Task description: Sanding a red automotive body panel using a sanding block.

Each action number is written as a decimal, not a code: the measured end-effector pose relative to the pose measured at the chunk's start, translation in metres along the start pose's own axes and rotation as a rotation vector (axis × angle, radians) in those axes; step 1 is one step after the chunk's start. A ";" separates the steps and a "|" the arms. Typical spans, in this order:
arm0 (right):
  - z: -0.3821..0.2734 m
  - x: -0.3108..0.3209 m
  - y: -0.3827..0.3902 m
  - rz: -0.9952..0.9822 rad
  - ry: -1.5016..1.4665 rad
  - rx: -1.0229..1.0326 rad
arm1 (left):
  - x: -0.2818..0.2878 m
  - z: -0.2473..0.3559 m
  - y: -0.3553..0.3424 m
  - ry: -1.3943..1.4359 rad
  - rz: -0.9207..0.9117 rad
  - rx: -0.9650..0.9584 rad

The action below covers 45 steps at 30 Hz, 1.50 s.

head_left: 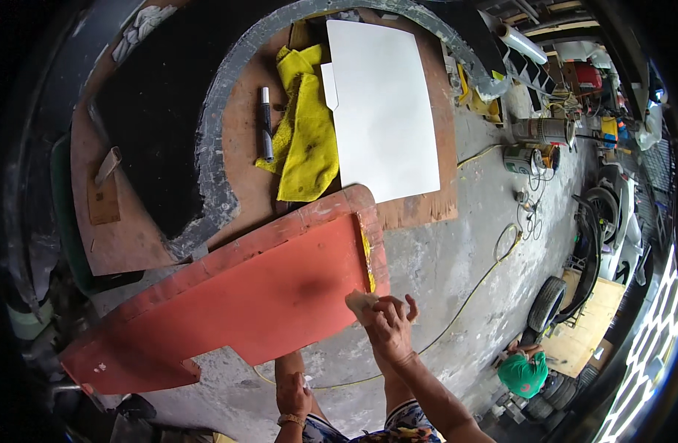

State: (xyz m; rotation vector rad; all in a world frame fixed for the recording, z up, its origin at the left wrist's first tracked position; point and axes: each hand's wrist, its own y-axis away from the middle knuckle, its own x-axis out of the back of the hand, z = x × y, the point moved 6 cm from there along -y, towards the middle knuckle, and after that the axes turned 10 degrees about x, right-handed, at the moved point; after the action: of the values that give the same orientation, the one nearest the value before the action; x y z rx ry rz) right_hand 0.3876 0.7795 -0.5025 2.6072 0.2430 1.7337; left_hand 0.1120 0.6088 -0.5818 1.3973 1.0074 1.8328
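Seen from above, a person's right hand presses a small pale pad against the lower right edge of a large red panel, its grip pinched around the pad. That panel lies flat, reaching from lower left up to a rounded corner, with a yellow smear along its right rim. The left hand hangs lower, just below the panel's edge, fingers curled; whether it holds anything cannot be told. Beyond the panel, on a brown board, lie a crumpled yellow cloth, a dark tube just beside it, and a white sheet. Paint cans stand on the concrete floor to the right, and a yellow cord trails across it.
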 end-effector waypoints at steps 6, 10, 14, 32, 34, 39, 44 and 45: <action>0.009 -0.004 0.012 -0.045 0.010 -0.036 | -0.004 0.000 0.001 -0.005 0.033 -0.031; 0.007 0.008 0.003 -0.008 0.010 -0.069 | -0.006 0.000 0.000 -0.001 0.007 -0.016; 0.016 -0.012 0.010 -0.067 0.026 -0.062 | -0.016 -0.007 -0.002 0.018 0.013 -0.015; 0.021 -0.008 0.015 -0.056 -0.002 -0.117 | -0.010 0.002 -0.001 0.006 -0.009 -0.027; 0.013 -0.010 0.015 -0.073 -0.015 -0.099 | -0.012 -0.006 0.000 -0.004 -0.004 -0.013; 0.010 -0.010 0.005 -0.016 -0.019 -0.096 | -0.010 -0.002 0.000 -0.004 0.037 -0.029; 0.008 -0.017 0.019 -0.004 0.015 -0.085 | -0.015 -0.005 0.000 0.025 0.024 -0.047; 0.003 -0.011 0.018 0.019 0.014 -0.077 | -0.014 -0.006 0.001 0.023 0.023 -0.043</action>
State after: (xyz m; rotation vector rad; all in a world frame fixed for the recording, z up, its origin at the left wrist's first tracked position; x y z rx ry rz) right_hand 0.3888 0.7611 -0.5121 2.5526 0.1485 1.7309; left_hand 0.1102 0.5956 -0.5892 1.3706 0.9617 1.8798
